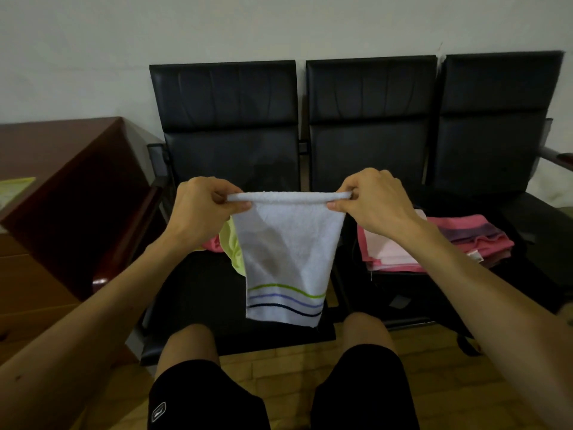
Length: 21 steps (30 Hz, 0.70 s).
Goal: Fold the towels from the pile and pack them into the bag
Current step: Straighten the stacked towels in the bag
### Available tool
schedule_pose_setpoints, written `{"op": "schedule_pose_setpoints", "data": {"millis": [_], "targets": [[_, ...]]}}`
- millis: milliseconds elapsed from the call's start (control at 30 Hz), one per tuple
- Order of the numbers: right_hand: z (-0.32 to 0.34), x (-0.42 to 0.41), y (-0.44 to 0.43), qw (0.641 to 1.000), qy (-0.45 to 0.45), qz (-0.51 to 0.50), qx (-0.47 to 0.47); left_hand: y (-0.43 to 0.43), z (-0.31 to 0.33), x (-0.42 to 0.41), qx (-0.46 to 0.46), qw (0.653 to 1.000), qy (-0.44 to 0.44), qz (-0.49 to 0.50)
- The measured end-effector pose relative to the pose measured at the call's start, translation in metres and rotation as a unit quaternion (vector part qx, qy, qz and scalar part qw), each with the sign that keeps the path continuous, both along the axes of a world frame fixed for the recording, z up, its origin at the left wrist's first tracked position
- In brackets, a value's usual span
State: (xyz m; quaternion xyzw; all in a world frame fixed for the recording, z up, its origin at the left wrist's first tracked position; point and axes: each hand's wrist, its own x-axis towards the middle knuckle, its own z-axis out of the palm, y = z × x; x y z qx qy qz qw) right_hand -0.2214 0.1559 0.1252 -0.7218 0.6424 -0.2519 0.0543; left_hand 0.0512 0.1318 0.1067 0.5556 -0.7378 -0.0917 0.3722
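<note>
A white towel [286, 256] with green, blue and dark stripes near its lower edge hangs folded in front of me. My left hand [201, 206] pinches its top left corner and my right hand [375, 200] pinches its top right corner, holding the upper edge taut above the left seat. Behind it on that seat lie a yellow-green towel [232, 243] and a pink towel [212, 245], mostly hidden. A stack of folded pink towels [434, 243] rests on the middle seat. No bag is in view.
A row of three black chairs [372, 119] stands against a pale wall. A dark red wooden desk [62, 181] is at the left, with a yellow-green paper [12, 189] on it. My knees in black shorts are at the bottom, over a wooden floor.
</note>
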Motion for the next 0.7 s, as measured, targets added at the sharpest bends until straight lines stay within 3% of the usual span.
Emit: {"op": "schedule_pose_setpoints", "data": {"millis": [300,400,500,567,600,700], "targets": [[-0.015,-0.008,0.007,0.999,-0.034,0.035,-0.01,0.004,-0.001,0.002,0.02,0.999,0.029,-0.028],[-0.025,-0.016,0.009,0.984,-0.141,0.095,0.06,0.008,-0.002,0.005,0.084,0.985,0.12,-0.096],[-0.032,-0.019,0.016,0.943,-0.261,0.132,0.158,0.015,-0.003,0.002,0.132,0.948,0.223,-0.183],[-0.04,-0.018,0.023,0.904,-0.338,0.154,0.211,0.019,-0.005,-0.006,0.15,0.94,0.244,-0.186],[-0.043,-0.018,0.027,0.87,-0.399,0.178,0.23,0.02,-0.007,-0.01,0.149,0.945,0.233,-0.172],[-0.058,-0.01,0.032,0.722,-0.635,0.16,0.223,0.021,-0.016,-0.023,0.092,0.97,0.185,-0.131]]}}
